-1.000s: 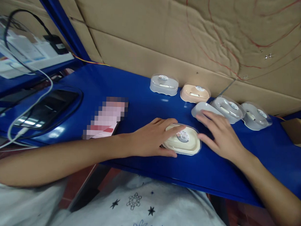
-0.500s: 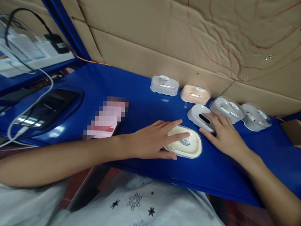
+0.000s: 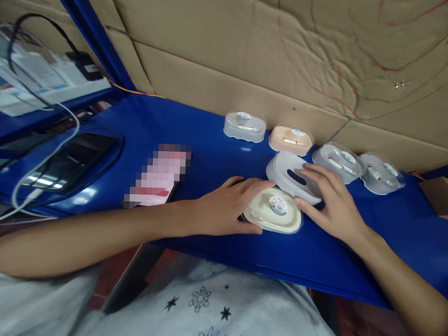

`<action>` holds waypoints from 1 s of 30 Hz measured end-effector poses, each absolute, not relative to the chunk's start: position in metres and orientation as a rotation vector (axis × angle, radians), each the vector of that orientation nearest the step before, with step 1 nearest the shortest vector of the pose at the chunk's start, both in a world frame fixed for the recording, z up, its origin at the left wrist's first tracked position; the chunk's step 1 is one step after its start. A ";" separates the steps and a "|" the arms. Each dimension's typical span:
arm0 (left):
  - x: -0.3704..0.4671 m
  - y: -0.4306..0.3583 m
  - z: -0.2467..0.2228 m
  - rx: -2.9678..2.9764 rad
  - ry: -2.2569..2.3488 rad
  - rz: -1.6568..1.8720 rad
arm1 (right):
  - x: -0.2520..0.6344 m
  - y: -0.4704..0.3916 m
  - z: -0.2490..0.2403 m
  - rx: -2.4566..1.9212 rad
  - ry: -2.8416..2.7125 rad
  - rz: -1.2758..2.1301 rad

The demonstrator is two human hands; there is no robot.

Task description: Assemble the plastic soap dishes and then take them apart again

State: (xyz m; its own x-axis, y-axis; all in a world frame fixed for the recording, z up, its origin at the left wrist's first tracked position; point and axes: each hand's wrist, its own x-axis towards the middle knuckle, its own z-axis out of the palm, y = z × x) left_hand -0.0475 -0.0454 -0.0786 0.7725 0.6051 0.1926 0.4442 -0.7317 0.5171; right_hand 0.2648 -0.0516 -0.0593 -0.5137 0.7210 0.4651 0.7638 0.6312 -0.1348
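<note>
My left hand (image 3: 226,207) spans the left end of a cream oval plastic box (image 3: 269,221), its thumb at the near edge and fingers at the far side. A round printed label (image 3: 277,205) lies on the box's top. Between the thumb and fingers of my right hand (image 3: 335,203) is a pale grey oval box (image 3: 288,172) with a dark slot in its top. The grey box sits just behind the cream one, tilted slightly, and overlaps its far edge in view. Whether the two touch is unclear.
Along the cardboard wall (image 3: 213,55) stand several clear-covered oval boxes, among them a peach one (image 3: 289,139). Left on the blue table (image 3: 196,125) lie a blurred pink-screened phone (image 3: 161,173) and a dark tablet-like device (image 3: 77,158) with cables. A cardboard box (image 3: 438,197) is at right.
My right hand has shifted the grey box left and nearer to the cream one. My left fingers have drawn back off the cream box's top, and its label shows fully.
</note>
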 end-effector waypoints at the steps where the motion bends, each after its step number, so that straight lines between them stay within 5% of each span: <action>1: -0.047 -0.044 -0.079 2.501 0.828 0.506 | 0.265 -0.051 -0.060 -1.150 -2.370 -0.130; 8: -0.050 -0.036 -0.081 2.480 1.075 0.582 | 0.263 -0.053 -0.061 -1.068 -2.513 0.002; 30: -0.052 -0.040 -0.078 2.314 0.816 0.630 | 0.258 -0.056 -0.073 -0.894 -2.605 0.218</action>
